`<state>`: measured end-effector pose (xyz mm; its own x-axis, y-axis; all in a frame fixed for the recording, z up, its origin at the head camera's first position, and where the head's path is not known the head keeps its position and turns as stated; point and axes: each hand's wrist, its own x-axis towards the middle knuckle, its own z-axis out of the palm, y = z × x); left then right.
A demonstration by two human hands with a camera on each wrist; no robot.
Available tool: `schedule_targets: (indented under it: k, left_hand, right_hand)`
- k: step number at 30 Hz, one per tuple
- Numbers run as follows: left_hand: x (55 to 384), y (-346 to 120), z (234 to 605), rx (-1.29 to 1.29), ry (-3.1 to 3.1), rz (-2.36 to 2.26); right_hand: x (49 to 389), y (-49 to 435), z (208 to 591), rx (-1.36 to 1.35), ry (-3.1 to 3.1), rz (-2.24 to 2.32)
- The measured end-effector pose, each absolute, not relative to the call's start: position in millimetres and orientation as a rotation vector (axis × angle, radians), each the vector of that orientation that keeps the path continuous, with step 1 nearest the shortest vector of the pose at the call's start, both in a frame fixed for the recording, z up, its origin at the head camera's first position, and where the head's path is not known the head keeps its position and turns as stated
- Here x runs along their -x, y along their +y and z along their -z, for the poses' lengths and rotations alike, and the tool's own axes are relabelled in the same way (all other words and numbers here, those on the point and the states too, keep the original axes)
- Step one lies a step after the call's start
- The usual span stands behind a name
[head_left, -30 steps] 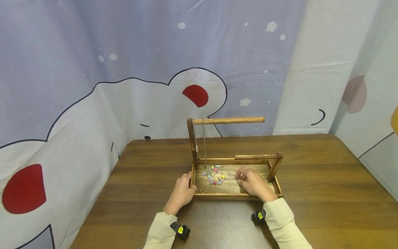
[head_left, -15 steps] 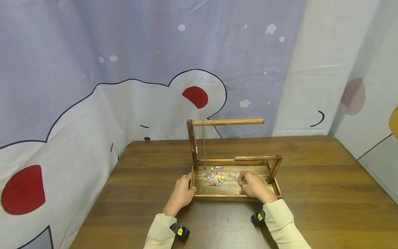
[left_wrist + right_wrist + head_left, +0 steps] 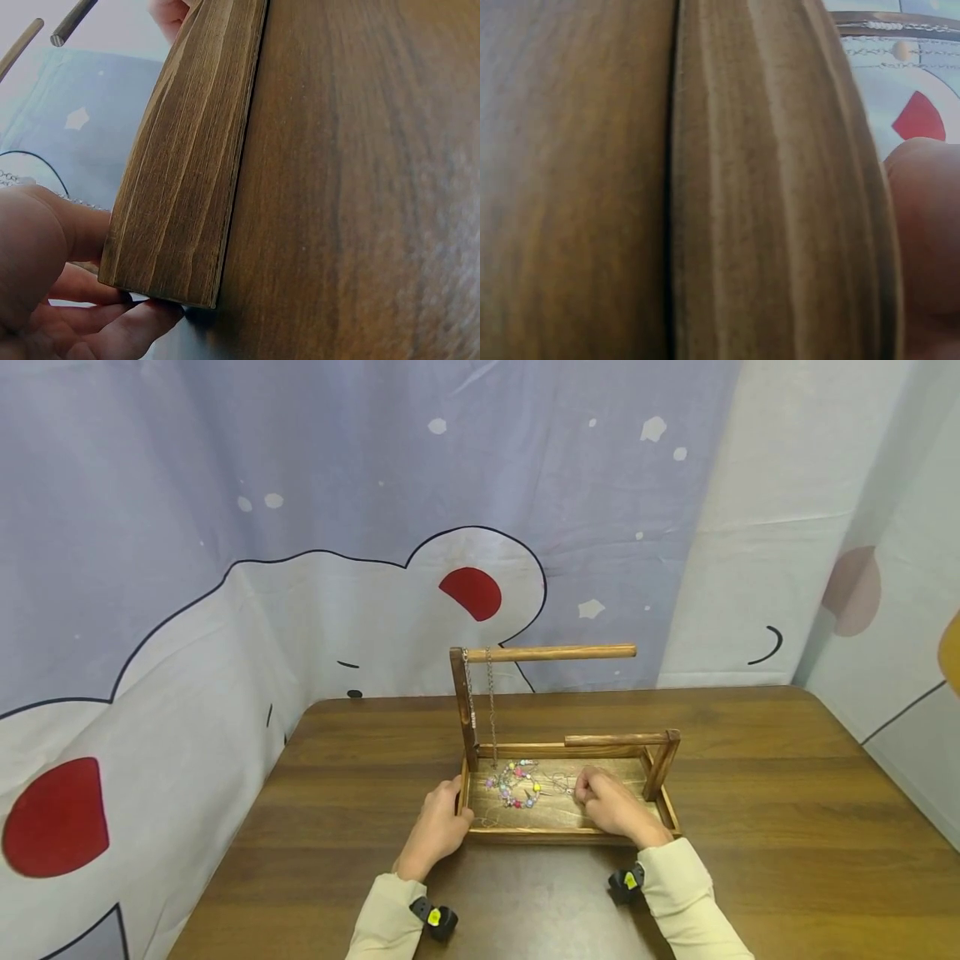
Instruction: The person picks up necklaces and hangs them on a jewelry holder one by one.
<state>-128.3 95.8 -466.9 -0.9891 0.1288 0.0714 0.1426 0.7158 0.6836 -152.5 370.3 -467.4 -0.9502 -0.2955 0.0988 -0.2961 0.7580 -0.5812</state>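
My left hand point(image 3: 437, 827) grips the left end of a wooden jewelry stand's shallow tray point(image 3: 540, 835). In the left wrist view the left thumb point(image 3: 71, 225) lies over the tray's edge and the fingertips come under its corner. Over the tray, my right hand point(image 3: 613, 804) has its fingers curled and pinches the end of a thin silvery chain necklace point(image 3: 558, 781); the fingertips are mostly hidden. A colorful beaded bracelet point(image 3: 529, 802) lies in the tray left of that chain. The right wrist view shows the tray's front wall point(image 3: 780, 187) hiding most of the right hand.
Two chains point(image 3: 492, 702) hang from the stand's tall bar point(image 3: 562, 652), near its left post. A lower bar point(image 3: 611, 740) reaches left from a short post point(image 3: 662, 767). Another fine chain point(image 3: 487, 821) lies in the tray's front left corner. Behind the table point(image 3: 787, 793) hangs a patterned curtain point(image 3: 375, 618).
My right fingers have curled further in and drawn slightly right, with the thin chain's end staying beside the fingertips. The left hand keeps its grip on the tray.
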Motion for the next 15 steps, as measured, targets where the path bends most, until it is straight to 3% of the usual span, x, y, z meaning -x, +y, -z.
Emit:
schedule_targets:
  k: [15]
  left_hand:
    - [128.5, 95.3, 467.3, 0.243, -2.885, 1.130]
  right_hand:
    - [147.8, 372.0, 447.2, -0.572, -2.844, -1.083]
